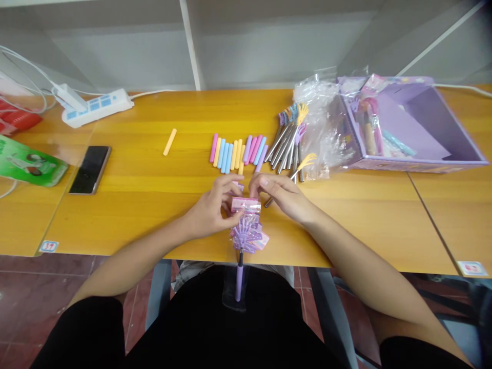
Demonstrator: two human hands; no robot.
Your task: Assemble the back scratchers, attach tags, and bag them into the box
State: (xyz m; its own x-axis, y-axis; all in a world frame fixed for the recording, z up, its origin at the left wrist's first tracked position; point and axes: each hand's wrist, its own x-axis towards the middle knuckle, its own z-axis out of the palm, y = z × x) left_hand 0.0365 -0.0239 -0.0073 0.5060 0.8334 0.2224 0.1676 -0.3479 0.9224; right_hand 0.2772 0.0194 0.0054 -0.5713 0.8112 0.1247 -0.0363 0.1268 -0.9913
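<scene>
A purple hand-shaped back scratcher [239, 282] lies in a clear plastic bag, its handle hanging over the table's front edge against the black shirt. Across the bag's top sits a pink header card [246, 204]. My left hand [209, 207] grips the card's left side, thumb in front and fingers curled behind. At the card's upper right corner, the closed fingertips of my right hand [282, 196] appear to pinch its edge; the exact contact is partly hidden. Beneath the bag are several purple printed cards [251, 241], mostly covered.
Coloured handle tubes [230, 155] lie in a row beyond my hands, beside metal-shafted back scratchers [286, 141]. Clear bags [323, 123] lean against a purple box [418, 165]. Leftward are a stray yellow tube [169, 142], a phone [90, 170], a power strip [98, 106] and a green carton [33, 161].
</scene>
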